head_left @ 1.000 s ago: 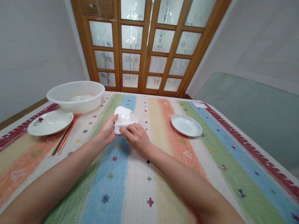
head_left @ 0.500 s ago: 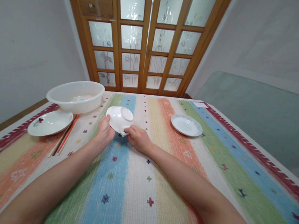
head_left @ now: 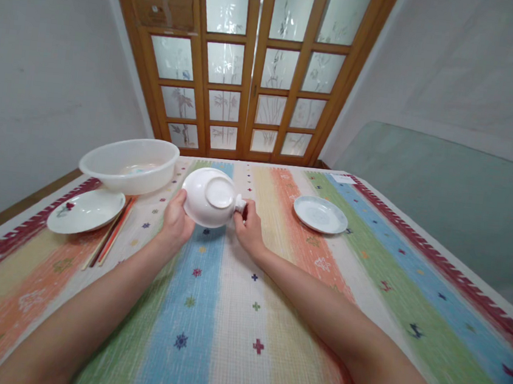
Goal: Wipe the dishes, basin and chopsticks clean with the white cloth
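A white bowl (head_left: 200, 201) is held up over the blue and white stripes, tilted so its underside and round foot ring face me. My left hand (head_left: 176, 219) grips its left rim, with the thumb on the outside. At the bowl's right edge my right hand (head_left: 249, 228) pinches a small crumpled white cloth or tissue (head_left: 239, 203) against the rim. The inside of the bowl is turned away and hidden, and so are some of the fingers.
A translucent white basin (head_left: 157, 175) stands at the back left. In front of it are a white dish with a red flower (head_left: 89, 214) and several chopsticks (head_left: 109, 234). A pale plate (head_left: 320, 216) lies to the right on the striped tablecloth (head_left: 232, 336).
The bowl has tipped and turned, so more of its underside shows. My right hand and the white cloth have moved from its lower edge up to its right edge.
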